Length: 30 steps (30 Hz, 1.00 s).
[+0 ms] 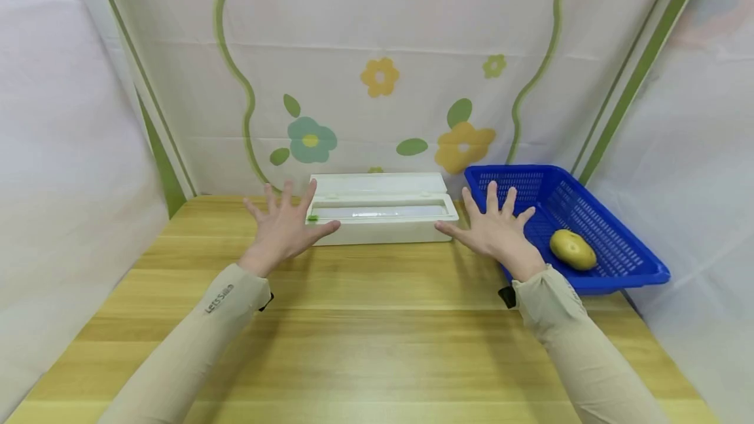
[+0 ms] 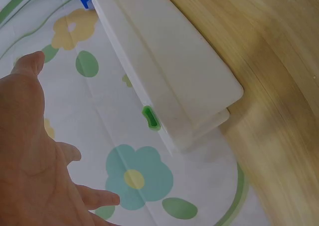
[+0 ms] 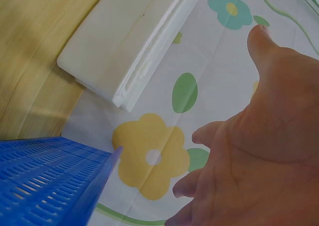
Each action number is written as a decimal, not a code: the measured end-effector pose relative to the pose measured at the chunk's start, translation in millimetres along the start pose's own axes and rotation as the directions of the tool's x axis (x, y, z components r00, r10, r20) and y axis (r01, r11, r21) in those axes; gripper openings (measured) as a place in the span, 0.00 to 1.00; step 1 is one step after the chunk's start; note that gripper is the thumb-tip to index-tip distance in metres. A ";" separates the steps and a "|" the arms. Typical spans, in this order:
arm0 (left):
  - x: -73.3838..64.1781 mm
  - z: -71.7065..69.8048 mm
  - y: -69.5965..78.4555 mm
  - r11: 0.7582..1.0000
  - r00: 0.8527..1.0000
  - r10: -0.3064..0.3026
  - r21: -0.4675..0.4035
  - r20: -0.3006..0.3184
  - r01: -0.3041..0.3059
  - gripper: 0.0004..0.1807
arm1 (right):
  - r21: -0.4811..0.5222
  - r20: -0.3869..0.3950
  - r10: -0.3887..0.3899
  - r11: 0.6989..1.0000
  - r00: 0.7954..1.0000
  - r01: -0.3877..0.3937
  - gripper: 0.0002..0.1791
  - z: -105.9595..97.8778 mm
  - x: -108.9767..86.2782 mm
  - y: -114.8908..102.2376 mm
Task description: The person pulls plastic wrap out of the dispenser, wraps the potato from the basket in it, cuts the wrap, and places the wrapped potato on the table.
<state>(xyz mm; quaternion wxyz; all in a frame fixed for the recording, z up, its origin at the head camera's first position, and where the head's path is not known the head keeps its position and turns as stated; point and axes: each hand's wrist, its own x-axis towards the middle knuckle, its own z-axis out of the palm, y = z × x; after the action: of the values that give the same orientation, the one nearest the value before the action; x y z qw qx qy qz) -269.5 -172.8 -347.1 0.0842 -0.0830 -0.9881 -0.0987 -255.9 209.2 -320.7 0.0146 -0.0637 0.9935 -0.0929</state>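
White box (image 1: 383,233), lid (image 1: 377,183) up, sits at the back of the table (image 1: 377,352), nr the blue basket (image 1: 624,247) w/ a potato (image 1: 573,249). L hand (image 1: 285,228) & R hand (image 1: 497,233) spread wide, holding nothing. Prob. a get-ready step; next move prob. needs a hand to grab smth.

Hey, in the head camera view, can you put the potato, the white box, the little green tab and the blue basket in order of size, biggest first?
1. Blue basket, though partly hidden
2. White box, lid included
3. Potato
4. Green tab
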 end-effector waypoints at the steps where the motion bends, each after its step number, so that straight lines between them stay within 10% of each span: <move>1: -0.6 -0.2 -0.8 1.000 1.000 0.000 -0.001 -0.001 0.000 0.57 | 0.003 0.001 0.002 1.000 1.000 -0.002 0.60 -0.5 -0.4 -1.0; 30: -27.3 -26.9 -6.5 1.000 0.999 0.023 0.019 -0.029 -0.023 0.55 | -0.039 -0.056 -0.120 0.992 0.991 0.118 0.59 -7.7 0.2 -16.3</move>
<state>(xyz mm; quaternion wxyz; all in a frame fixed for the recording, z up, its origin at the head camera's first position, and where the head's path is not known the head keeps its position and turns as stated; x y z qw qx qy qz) -240.1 -188.8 -327.3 0.1004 -0.0920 -0.9866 -0.0894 -254.4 194.7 -310.2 -0.0212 -0.1202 0.9895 -0.0775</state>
